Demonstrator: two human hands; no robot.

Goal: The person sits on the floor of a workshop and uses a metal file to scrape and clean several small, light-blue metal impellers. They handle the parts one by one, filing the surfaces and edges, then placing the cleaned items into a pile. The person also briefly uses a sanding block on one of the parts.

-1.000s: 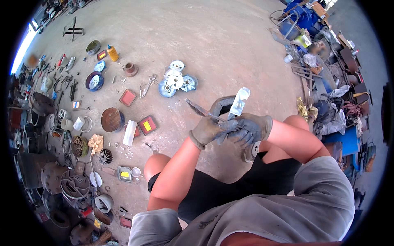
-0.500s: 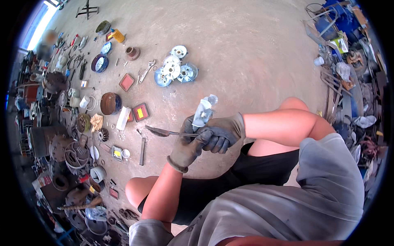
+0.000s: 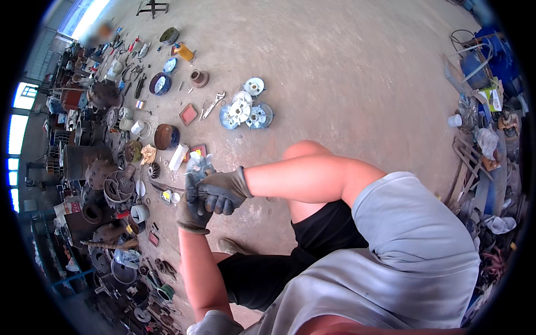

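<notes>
Although its rear end is hiding from view, a narrow dark-bladed tool point(image 3: 162, 185) is pointing out to the left, its long axis running almost sideways and a little away from the body. Just to its right, the gloved left hand point(image 3: 194, 205) is gripping the lower part of a crumpled silvery packet point(image 3: 200, 163), which is standing out beyond the fingers, away from the person; this hand is sitting nearer to both things. The gloved right hand point(image 3: 226, 190) is pressing against it from the right, with fingers curling; what they are holding, I cannot tell. Farther away, pale-blue wheel-like parts point(image 3: 240, 106) are resting on the floor point(image 3: 357, 89).
</notes>
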